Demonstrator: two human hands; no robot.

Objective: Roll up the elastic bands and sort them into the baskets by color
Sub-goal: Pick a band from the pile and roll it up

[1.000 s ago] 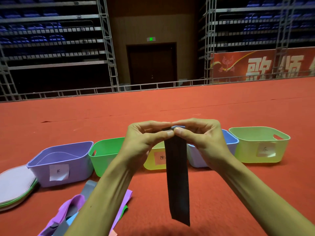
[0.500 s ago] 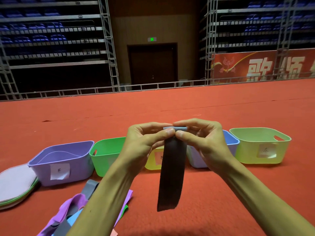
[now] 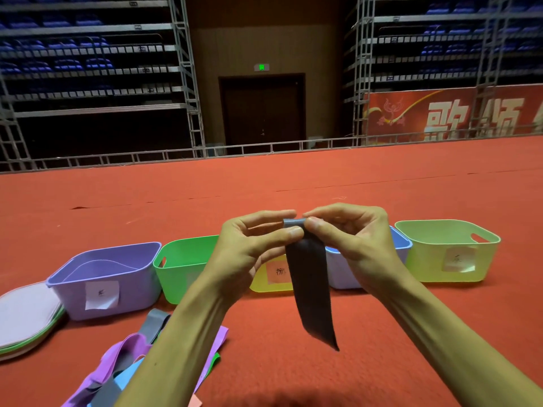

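A grey elastic band [image 3: 311,292] hangs in front of me, its top end rolled into a small coil. My left hand [image 3: 249,251] and my right hand [image 3: 355,245] both pinch that coil between thumb and fingers. Behind them stands a row of baskets on the red carpet: purple [image 3: 108,277], green [image 3: 182,265], yellow [image 3: 273,277], blue [image 3: 399,245] and light green [image 3: 449,251]. Each visible label is a paper note with writing. A pile of loose bands [image 3: 123,359], purple, grey, blue, green and pink, lies at the lower left, partly under my left forearm.
A stack of flat round pads [image 3: 26,315] lies at the far left beside the purple basket. The red carpet [image 3: 293,183] stretches back to a metal rail, with scaffolded seating and a dark door beyond.
The hanging tail of the grey band has grown shorter as the coil at the top thickened, and the tail has swung slightly to the right. Both hands stay in place.
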